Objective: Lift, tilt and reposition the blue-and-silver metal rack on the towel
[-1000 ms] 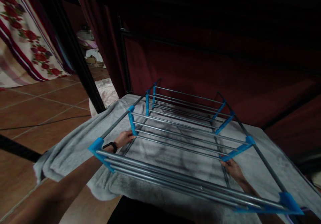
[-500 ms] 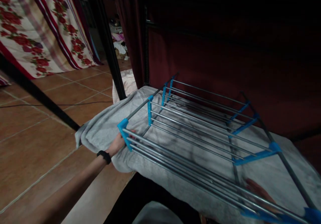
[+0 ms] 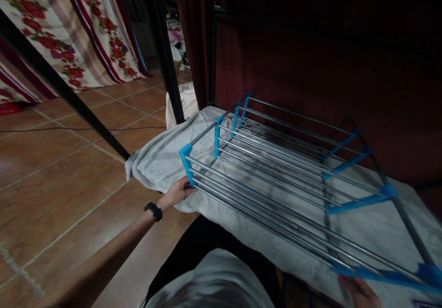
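A shoe rack (image 3: 276, 165) of thin metal tubes with blue plastic brackets lies on a grey blanket (image 3: 162, 156). My left hand (image 3: 180, 192), with a black band at the wrist, is closed on the lower end of the rack's near left bracket. At the bottom right, my right hand (image 3: 361, 291) has its fingers closed at the underside of the near right bracket (image 3: 383, 275). The tips of those fingers are hidden by the bracket.
Dark metal posts (image 3: 169, 68) frame the blanket-covered surface. A maroon curtain (image 3: 262, 64) hangs behind the rack. Left are a tiled floor (image 3: 69, 174) with a dark cable (image 3: 86, 128), and a flowered curtain (image 3: 69, 31). A striped cloth (image 3: 183, 103) hangs beside a post.
My left hand has shifted from behind the left bracket to its lower end. My right hand has come from behind the tubes to the near right bracket's underside. The view has shifted slightly.
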Demonstrator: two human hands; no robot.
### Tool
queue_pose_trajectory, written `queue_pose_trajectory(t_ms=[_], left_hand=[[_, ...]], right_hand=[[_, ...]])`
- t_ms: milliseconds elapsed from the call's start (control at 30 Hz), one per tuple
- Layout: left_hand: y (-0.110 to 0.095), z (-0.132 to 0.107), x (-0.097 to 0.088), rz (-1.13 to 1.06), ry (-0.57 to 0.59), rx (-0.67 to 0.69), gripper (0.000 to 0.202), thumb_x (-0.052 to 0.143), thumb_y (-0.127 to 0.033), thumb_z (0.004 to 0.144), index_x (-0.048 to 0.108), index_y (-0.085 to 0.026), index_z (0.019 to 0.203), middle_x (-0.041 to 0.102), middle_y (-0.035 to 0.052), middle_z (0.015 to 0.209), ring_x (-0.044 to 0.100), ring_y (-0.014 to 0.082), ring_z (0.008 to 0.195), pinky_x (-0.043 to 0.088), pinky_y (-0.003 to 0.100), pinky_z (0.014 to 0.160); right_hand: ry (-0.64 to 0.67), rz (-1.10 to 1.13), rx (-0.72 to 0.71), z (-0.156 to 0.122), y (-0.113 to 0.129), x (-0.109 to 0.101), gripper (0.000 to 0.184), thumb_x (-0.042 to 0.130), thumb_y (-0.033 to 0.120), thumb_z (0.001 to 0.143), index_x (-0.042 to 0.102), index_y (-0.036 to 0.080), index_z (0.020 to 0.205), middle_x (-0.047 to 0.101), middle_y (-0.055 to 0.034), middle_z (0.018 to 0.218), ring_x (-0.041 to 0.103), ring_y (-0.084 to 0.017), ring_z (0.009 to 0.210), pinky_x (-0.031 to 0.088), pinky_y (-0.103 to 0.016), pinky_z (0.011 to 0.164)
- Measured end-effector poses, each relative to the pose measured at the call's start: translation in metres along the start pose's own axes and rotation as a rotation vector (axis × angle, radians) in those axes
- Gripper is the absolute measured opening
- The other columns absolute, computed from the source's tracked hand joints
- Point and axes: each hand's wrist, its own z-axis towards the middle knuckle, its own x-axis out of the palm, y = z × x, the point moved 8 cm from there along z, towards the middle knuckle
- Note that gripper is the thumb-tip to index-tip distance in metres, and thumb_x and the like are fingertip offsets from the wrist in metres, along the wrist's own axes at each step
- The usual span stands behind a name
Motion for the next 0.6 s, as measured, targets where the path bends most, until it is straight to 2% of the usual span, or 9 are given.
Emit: queue_pose_trajectory(t_ms=[133, 300, 433, 533, 600], left_hand=[[0.001, 0.003, -0.003, 0.089, -0.036, -0.001, 0.054, 0.076, -0.060, 0.069, 0.066, -0.016, 0.100, 0.071, 0.0117, 0.104, 0.065, 0.0318, 0.104, 0.053, 0.047, 0.097], [0.011, 0.011, -0.009, 0.179, -0.022, 0.023, 0.052, 0.073, -0.065, 0.070, 0.068, -0.018, 0.092, 0.072, 0.0113, 0.105, 0.066, 0.0345, 0.104, 0.053, 0.044, 0.097], [0.020, 0.018, -0.015, 0.259, -0.041, 0.019, 0.051, 0.071, -0.068, 0.069, 0.071, -0.021, 0.088, 0.074, 0.0096, 0.101, 0.067, 0.0369, 0.105, 0.053, 0.047, 0.099], [0.017, 0.020, -0.016, 0.236, 0.020, 0.003, 0.055, 0.071, -0.073, 0.064, 0.072, -0.024, 0.088, 0.075, 0.0079, 0.100, 0.068, 0.0374, 0.104, 0.055, 0.048, 0.097], [0.008, 0.019, -0.022, 0.243, 0.055, 0.013, 0.061, 0.071, -0.080, 0.057, 0.073, -0.027, 0.088, 0.075, 0.0060, 0.096, 0.069, 0.0380, 0.102, 0.058, 0.048, 0.094]], right_hand=[[-0.020, 0.068, 0.005, -0.013, 0.007, 0.011, 0.032, 0.063, 0.053, 0.057, 0.076, 0.028, 0.073, 0.077, -0.0064, 0.087, 0.070, -0.042, 0.098, 0.054, -0.051, 0.094], [-0.098, 0.150, -0.077, -0.016, 0.019, 0.021, 0.035, 0.060, 0.048, 0.056, 0.076, 0.025, 0.078, 0.077, -0.0083, 0.092, 0.068, -0.041, 0.103, 0.049, -0.050, 0.101], [-0.174, 0.201, -0.105, -0.016, 0.020, 0.027, 0.036, 0.059, 0.044, 0.056, 0.076, 0.024, 0.080, 0.077, -0.0085, 0.093, 0.068, -0.039, 0.104, 0.052, -0.046, 0.098], [-0.138, 0.256, -0.092, -0.019, 0.022, 0.032, 0.035, 0.060, 0.044, 0.056, 0.075, 0.022, 0.079, 0.077, -0.0091, 0.090, 0.069, -0.037, 0.099, 0.054, -0.045, 0.094], [-0.172, 0.317, -0.043, -0.027, 0.026, 0.020, 0.041, 0.063, 0.045, 0.057, 0.075, 0.021, 0.087, 0.076, -0.0101, 0.092, 0.070, -0.035, 0.094, 0.054, -0.045, 0.092]])
